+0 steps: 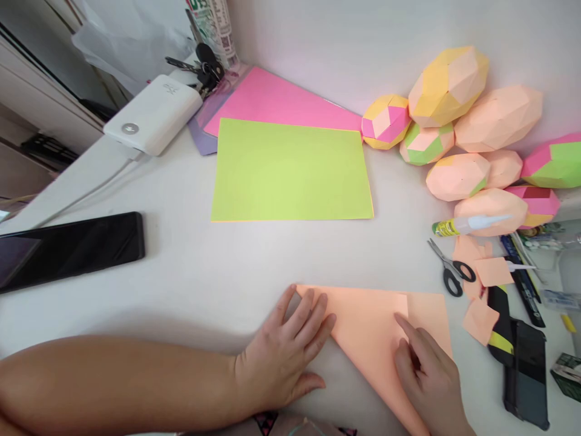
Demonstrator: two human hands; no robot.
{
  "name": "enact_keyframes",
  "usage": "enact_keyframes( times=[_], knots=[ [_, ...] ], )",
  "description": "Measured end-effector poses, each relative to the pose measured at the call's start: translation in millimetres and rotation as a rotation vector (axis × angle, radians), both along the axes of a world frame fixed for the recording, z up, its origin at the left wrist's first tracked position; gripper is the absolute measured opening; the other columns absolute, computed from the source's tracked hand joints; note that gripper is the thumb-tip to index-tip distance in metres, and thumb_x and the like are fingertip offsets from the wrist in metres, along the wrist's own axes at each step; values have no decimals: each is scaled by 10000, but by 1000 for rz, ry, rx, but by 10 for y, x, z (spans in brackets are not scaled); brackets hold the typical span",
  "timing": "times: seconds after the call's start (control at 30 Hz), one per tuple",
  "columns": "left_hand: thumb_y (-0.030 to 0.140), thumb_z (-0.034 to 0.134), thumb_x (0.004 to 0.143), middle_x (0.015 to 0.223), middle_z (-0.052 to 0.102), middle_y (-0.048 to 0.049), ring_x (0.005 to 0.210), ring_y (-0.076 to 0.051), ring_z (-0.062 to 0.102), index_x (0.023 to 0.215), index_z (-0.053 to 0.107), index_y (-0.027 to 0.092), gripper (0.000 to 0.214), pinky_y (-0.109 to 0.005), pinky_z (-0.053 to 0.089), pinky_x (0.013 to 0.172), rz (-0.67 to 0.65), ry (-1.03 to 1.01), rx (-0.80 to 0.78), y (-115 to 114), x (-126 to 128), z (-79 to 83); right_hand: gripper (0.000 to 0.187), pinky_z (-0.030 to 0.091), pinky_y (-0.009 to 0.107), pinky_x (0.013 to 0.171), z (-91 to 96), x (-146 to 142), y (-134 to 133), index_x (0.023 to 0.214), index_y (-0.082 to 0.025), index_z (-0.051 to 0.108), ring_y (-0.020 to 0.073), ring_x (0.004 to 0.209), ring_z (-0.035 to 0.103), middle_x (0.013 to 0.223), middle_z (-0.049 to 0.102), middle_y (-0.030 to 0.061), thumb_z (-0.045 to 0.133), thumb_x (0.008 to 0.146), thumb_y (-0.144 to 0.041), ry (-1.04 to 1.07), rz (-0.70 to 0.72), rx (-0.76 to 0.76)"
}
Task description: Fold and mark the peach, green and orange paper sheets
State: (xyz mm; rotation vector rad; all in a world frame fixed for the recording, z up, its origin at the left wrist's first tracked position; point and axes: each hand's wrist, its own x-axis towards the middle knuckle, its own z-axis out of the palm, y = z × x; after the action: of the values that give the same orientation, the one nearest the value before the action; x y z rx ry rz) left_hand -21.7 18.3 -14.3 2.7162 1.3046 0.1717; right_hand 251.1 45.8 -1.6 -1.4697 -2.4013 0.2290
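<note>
**Left hand (284, 348) splayed, right hand (431, 378) loosely bent: both rest on a peach sheet (363, 321) without clasping it**

In the head view, the left fingers are spread over the sheet's pointed left corner, the thumb apart on the desk (181, 290). The right index finger extends to the upper layer's edge, its thumb slightly apart and the other fingers curled.

The sheet lies folded diagonally at the near side of the desk, a single-layer strip showing at right. Beyond it is a green sheet (293, 172), partly over a pink sheet (281, 103). Scissors (449, 266) and a glue bottle (467, 225) lie to the right, near faceted paper shapes (497, 118). A black phone (72, 249) lies at far left.
</note>
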Motion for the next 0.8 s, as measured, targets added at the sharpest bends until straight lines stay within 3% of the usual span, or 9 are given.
enact_keyframes(
  times=[0.3, 0.8],
  knots=[
    [706, 347, 862, 1424, 449, -183, 1280, -373, 412, 1356, 473, 146, 757, -543, 193, 1054, 30, 7, 39, -33, 11, -22, 321, 351, 236, 461, -19, 13, 4, 1192, -106, 580, 97, 473, 377, 590, 375, -41, 457, 896, -125, -3, 15, -5],
    [690, 268, 889, 1452, 406, -196, 1314, -375, 365, 1380, 437, 148, 750, -599, 144, 1067, 11, 9, -11, -19, 7, -21, 323, 339, 234, 466, -15, 11, 7, 1200, -99, 578, 93, 476, 362, 585, 376, -43, 468, 896, -114, -3, 30, 33]
  ],
)
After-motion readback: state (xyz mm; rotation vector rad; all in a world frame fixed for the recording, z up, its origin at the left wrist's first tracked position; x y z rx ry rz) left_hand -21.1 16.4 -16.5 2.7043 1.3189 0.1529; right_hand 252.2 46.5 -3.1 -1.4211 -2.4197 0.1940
